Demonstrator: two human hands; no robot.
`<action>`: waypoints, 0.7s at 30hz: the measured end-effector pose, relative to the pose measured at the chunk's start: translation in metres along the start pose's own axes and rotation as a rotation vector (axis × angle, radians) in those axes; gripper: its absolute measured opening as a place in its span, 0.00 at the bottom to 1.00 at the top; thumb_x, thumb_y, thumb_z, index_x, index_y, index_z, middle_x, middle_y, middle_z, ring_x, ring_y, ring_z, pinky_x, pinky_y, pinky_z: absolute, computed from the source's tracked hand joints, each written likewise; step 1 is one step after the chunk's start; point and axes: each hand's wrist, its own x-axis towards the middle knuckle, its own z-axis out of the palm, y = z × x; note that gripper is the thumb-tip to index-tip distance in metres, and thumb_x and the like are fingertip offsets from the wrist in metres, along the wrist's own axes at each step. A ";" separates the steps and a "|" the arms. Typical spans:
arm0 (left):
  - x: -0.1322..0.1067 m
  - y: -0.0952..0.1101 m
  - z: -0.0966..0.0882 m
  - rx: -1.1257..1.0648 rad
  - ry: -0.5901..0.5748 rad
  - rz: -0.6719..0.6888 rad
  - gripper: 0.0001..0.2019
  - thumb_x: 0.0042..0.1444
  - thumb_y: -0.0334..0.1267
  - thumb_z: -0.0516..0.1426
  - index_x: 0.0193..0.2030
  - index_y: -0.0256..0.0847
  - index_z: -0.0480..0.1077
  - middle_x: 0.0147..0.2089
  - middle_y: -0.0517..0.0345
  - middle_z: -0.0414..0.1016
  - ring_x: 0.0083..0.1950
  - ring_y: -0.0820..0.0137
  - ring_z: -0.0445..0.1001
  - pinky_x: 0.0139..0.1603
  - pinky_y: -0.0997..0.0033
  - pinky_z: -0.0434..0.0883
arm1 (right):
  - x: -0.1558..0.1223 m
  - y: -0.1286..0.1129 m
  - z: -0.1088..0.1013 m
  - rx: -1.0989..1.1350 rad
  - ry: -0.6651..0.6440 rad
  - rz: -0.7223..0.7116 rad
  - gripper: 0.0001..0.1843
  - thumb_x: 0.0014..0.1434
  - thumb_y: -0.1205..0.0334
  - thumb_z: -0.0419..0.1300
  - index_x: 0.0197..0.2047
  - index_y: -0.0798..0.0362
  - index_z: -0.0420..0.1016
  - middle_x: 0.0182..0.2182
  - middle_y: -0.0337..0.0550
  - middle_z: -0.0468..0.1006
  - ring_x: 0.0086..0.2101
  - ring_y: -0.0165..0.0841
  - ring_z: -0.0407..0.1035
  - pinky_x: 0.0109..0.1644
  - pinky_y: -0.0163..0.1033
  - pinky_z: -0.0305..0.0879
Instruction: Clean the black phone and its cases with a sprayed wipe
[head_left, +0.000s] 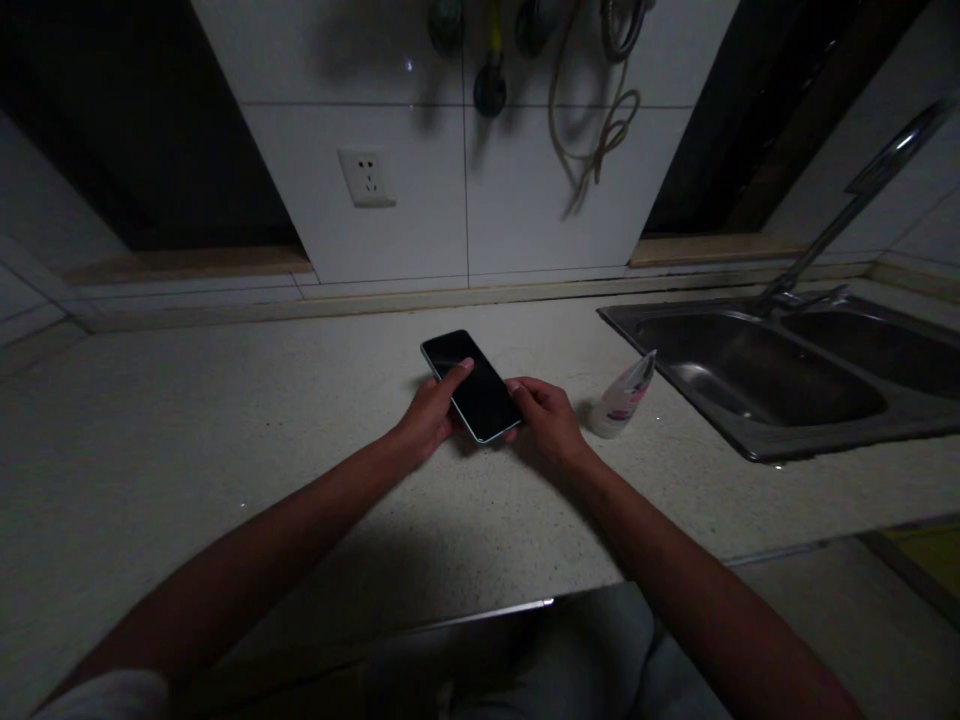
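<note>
Speckled stone countertop runs across the frame, white double wall socket on the tiles upper left of center. Left hand grips the black smartphone at center, thumb across the screen, other fingers curled under the edge. Right hand has closed fingers on the phone's lower right end. Phone is low over the counter; contact unclear. Just right, a white-and-pink squeeze tube stands tilted. Far right: stainless double sink, chrome faucet.
</note>
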 end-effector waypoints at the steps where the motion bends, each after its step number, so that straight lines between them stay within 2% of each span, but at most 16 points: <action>1: 0.000 0.000 0.000 0.035 0.032 0.036 0.16 0.52 0.45 0.68 0.38 0.33 0.75 0.35 0.48 0.80 0.35 0.65 0.79 0.42 0.64 0.75 | 0.000 -0.001 0.000 0.002 0.002 0.001 0.20 0.60 0.44 0.60 0.33 0.55 0.78 0.17 0.37 0.74 0.17 0.30 0.68 0.21 0.34 0.65; 4: 0.002 0.002 -0.002 0.079 0.111 0.100 0.16 0.52 0.46 0.68 0.33 0.33 0.75 0.31 0.49 0.79 0.31 0.67 0.77 0.37 0.68 0.74 | 0.000 -0.006 0.001 0.026 -0.028 -0.001 0.23 0.58 0.41 0.61 0.33 0.55 0.78 0.18 0.38 0.75 0.17 0.31 0.69 0.21 0.36 0.68; 6: 0.004 0.002 -0.004 0.064 0.121 0.106 0.17 0.53 0.47 0.67 0.33 0.33 0.75 0.30 0.49 0.78 0.31 0.67 0.77 0.35 0.69 0.73 | 0.000 -0.009 0.001 0.044 -0.057 -0.002 0.23 0.57 0.40 0.62 0.32 0.55 0.78 0.18 0.39 0.75 0.18 0.31 0.69 0.23 0.37 0.70; 11: 0.012 0.000 -0.008 0.013 0.126 0.021 0.18 0.51 0.49 0.68 0.34 0.32 0.75 0.30 0.47 0.79 0.31 0.64 0.78 0.35 0.66 0.76 | -0.001 -0.011 0.000 0.085 -0.115 0.015 0.22 0.54 0.41 0.65 0.30 0.54 0.77 0.22 0.39 0.75 0.22 0.32 0.72 0.27 0.39 0.74; 15: 0.016 0.000 -0.010 -0.048 0.073 -0.020 0.20 0.51 0.50 0.69 0.40 0.34 0.75 0.32 0.47 0.81 0.35 0.60 0.80 0.39 0.63 0.78 | 0.000 -0.010 -0.002 0.103 -0.126 -0.022 0.19 0.56 0.44 0.65 0.31 0.54 0.78 0.24 0.38 0.75 0.24 0.31 0.72 0.30 0.38 0.73; 18: 0.016 0.002 -0.008 -0.095 0.046 -0.043 0.22 0.51 0.49 0.69 0.45 0.34 0.75 0.33 0.46 0.81 0.37 0.59 0.82 0.41 0.60 0.79 | 0.001 -0.009 -0.004 0.095 -0.096 -0.086 0.17 0.55 0.46 0.66 0.35 0.54 0.81 0.26 0.38 0.77 0.26 0.28 0.70 0.31 0.35 0.69; 21: 0.013 0.003 -0.004 -0.106 0.040 -0.037 0.23 0.52 0.49 0.68 0.47 0.33 0.74 0.34 0.46 0.81 0.37 0.59 0.82 0.42 0.60 0.79 | 0.001 -0.006 -0.005 0.082 -0.055 -0.118 0.18 0.54 0.47 0.67 0.40 0.53 0.82 0.29 0.39 0.79 0.28 0.28 0.70 0.32 0.34 0.68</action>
